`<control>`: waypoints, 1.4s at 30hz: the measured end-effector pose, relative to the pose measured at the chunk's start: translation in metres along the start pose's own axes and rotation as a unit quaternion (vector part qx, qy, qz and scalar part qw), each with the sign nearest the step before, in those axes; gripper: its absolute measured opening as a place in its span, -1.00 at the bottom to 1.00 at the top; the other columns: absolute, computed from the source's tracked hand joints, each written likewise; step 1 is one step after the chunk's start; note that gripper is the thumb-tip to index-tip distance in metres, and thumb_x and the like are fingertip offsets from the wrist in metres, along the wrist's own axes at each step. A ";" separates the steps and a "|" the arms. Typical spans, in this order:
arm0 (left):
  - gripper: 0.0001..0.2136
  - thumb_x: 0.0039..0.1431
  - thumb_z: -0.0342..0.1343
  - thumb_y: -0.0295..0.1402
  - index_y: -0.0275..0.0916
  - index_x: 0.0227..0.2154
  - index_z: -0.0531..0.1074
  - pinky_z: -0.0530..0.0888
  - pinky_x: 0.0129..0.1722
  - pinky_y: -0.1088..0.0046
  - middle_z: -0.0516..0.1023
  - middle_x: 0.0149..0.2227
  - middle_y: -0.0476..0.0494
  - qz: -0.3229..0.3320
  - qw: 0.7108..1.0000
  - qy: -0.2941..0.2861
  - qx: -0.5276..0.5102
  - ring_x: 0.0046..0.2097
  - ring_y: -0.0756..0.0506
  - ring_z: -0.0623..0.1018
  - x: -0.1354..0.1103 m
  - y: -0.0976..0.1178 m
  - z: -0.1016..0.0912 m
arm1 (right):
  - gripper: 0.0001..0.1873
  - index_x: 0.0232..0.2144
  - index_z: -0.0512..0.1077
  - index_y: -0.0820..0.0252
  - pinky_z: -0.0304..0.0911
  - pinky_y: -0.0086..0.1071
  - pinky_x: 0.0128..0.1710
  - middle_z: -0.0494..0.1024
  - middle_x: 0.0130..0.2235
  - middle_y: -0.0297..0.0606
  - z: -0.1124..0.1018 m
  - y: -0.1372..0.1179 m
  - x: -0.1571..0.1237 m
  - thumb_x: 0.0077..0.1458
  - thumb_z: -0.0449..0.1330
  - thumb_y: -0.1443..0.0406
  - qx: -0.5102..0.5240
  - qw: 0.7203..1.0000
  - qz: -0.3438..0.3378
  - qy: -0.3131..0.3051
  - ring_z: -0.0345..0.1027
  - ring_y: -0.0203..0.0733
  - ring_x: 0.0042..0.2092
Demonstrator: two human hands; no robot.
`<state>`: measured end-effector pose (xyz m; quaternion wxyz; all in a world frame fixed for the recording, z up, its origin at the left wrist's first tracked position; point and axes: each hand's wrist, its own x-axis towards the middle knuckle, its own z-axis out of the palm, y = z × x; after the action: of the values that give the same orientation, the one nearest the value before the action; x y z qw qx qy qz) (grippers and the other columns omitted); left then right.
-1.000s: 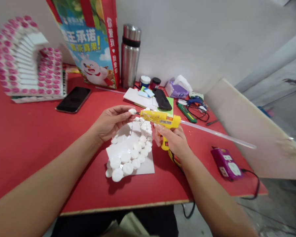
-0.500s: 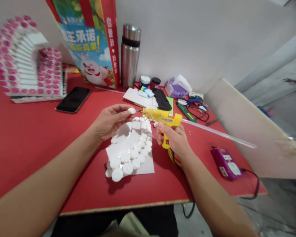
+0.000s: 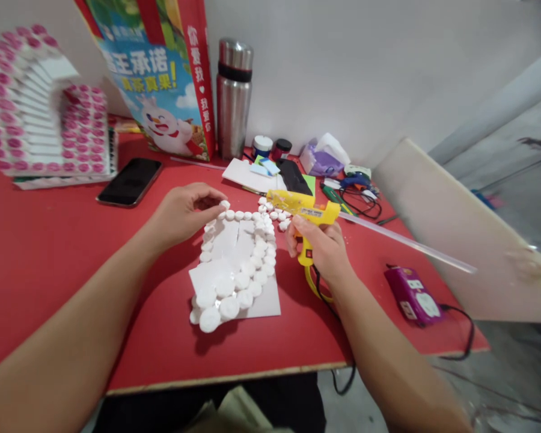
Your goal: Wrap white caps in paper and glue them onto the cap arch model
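My left hand (image 3: 183, 211) pinches a small white round cap (image 3: 225, 205) and holds it down at the far left end of a row of caps on a white board (image 3: 234, 264). That board lies on the red table (image 3: 49, 252), and white caps line its edges. My right hand (image 3: 318, 246) grips a yellow glue gun (image 3: 304, 211) by its handle. The gun's nozzle points left, just right of the cap row. A long clear glue stick (image 3: 406, 242) juts out behind the gun.
A black phone (image 3: 129, 181), a stack of pink-capped white pieces (image 3: 40, 108), a printed carton (image 3: 162, 78) and a steel flask (image 3: 232, 99) stand at the back. Small jars, tools and cables (image 3: 351, 192) lie behind the gun. A purple power strip (image 3: 412, 294) sits near the right edge.
My left hand has come down from in front of the gun's nozzle and set the cap onto the board's far edge. The glue gun has drawn back slightly to the right.
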<state>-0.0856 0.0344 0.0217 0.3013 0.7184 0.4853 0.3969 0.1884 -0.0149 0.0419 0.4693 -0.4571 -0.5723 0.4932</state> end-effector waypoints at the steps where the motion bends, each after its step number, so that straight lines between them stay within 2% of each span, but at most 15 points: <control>1: -0.74 0.21 0.22 -0.15 -0.25 -0.23 0.60 0.47 -0.16 0.32 0.64 -0.23 -0.18 0.024 0.999 -0.011 0.047 -0.22 -0.14 0.58 0.000 0.000 -0.002 | -0.60 -0.58 0.43 0.18 0.18 -0.42 -0.56 0.41 -0.65 -0.37 0.000 -0.001 0.000 0.20 0.24 0.09 0.000 1.000 0.000 0.002 0.28 -0.33 -0.61; 4: -0.76 0.26 0.11 -0.19 -0.25 -0.25 0.57 0.43 -0.18 0.32 0.60 -0.24 -0.20 0.076 0.981 -0.053 0.172 -0.25 -0.15 0.55 0.000 0.001 -0.004 | -0.59 -0.59 0.42 0.18 0.17 -0.42 -0.56 0.40 -0.65 -0.37 0.000 -0.002 0.000 0.19 0.25 0.07 -0.005 1.000 -0.005 0.002 0.27 -0.34 -0.61; 8: -0.76 0.30 0.02 -0.26 -0.27 -0.25 0.54 0.42 -0.11 0.25 0.58 -0.19 -0.28 0.112 0.948 -0.100 0.280 -0.14 -0.23 0.54 -0.001 0.004 -0.001 | -0.57 -0.60 0.41 0.17 0.17 -0.42 -0.56 0.39 -0.65 -0.38 0.000 -0.002 0.000 0.19 0.25 0.05 -0.012 1.000 -0.004 0.004 0.26 -0.34 -0.61; 17: -0.80 0.30 0.02 -0.39 -0.32 -0.33 0.53 0.41 -0.12 0.17 0.52 -0.26 -0.34 0.118 0.901 -0.156 0.387 -0.17 -0.29 0.52 0.000 0.008 0.006 | -0.59 -0.59 0.42 0.18 0.18 -0.42 -0.56 0.39 -0.64 -0.38 -0.001 -0.001 0.001 0.20 0.25 0.08 0.000 1.000 -0.008 -0.002 0.27 -0.34 -0.61; 23: -0.80 0.32 0.02 -0.38 -0.29 -0.34 0.51 0.38 -0.08 0.17 0.52 -0.24 -0.34 0.140 0.880 -0.161 0.424 -0.15 -0.27 0.51 0.000 0.006 0.007 | -0.56 -0.59 0.42 0.17 0.19 -0.40 -0.55 0.39 -0.64 -0.37 -0.001 -0.002 0.001 0.19 0.26 0.03 -0.007 1.000 -0.016 -0.001 0.27 -0.33 -0.60; 28: -0.87 0.27 0.07 -0.37 -0.25 -0.32 0.51 0.36 -0.16 0.15 0.53 -0.22 -0.35 0.130 0.879 -0.144 0.437 -0.15 -0.30 0.51 -0.001 0.010 0.006 | -0.57 -0.60 0.42 0.18 0.19 -0.40 -0.55 0.39 -0.64 -0.37 -0.001 -0.002 0.000 0.21 0.24 0.05 -0.009 1.000 -0.012 -0.002 0.27 -0.33 -0.60; 38: -0.88 0.29 0.10 -0.34 -0.22 -0.30 0.50 0.34 -0.16 0.18 0.55 -0.19 -0.30 0.119 0.889 -0.109 0.429 -0.12 -0.28 0.51 -0.002 0.012 0.006 | -0.58 -0.59 0.42 0.17 0.20 -0.40 -0.54 0.40 -0.64 -0.37 -0.001 -0.002 0.000 0.22 0.23 0.07 -0.016 1.000 -0.018 0.002 0.27 -0.33 -0.60; 42: -0.88 0.29 0.11 -0.35 -0.23 -0.30 0.52 0.33 -0.16 0.19 0.56 -0.19 -0.30 0.113 0.891 -0.122 0.423 -0.10 -0.30 0.51 -0.002 0.014 0.006 | -0.58 -0.60 0.42 0.17 0.20 -0.40 -0.54 0.39 -0.64 -0.36 -0.001 -0.002 0.000 0.23 0.22 0.09 -0.015 1.000 -0.027 -0.003 0.28 -0.33 -0.60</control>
<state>-0.0744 0.0272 0.0296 -0.0211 0.8707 0.4821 0.0945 0.1894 -0.0145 0.0440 0.4743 -0.4469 -0.5931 0.4729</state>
